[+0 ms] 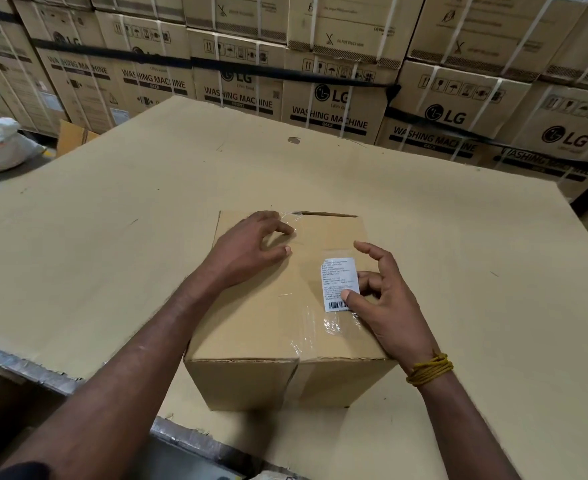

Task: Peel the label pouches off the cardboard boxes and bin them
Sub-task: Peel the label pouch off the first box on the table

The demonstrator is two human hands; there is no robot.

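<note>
Label pouch (pixel 339 285): white printed slip under clear film, stuck on top of the small cardboard box (pixel 285 323), toward the box's 3 o'clock edge. The box sits on a big cardboard sheet (pixel 147 202) that serves as the work surface.

Head view. Our right hand (pixel 386 299) is at the pouch: thumb tip pressed on the slip's lower right corner just above the barcode, curled fingers touching its right edge, index finger raised and free. We read this as picking at an edge, not yet a firm pinch. Our left hand (pixel 251 247) rests on the box top at 10 o'clock from the pouch, fingers spread and bent, steadying it.

Risks, as we judge them:
- The film looks thin and wrinkled; a pull from one corner could tear it and leave scraps stuck down.
- Film overlaps the sealing tape (pixel 297 372) on the centre seam; peeling may lift tape or strip the cardboard's top layer.
- If the left hand eases off, the box could slide toward 3 o'clock.

No bin in sight; a white sack (pixel 1 147) lies at 10 o'clock.
</note>
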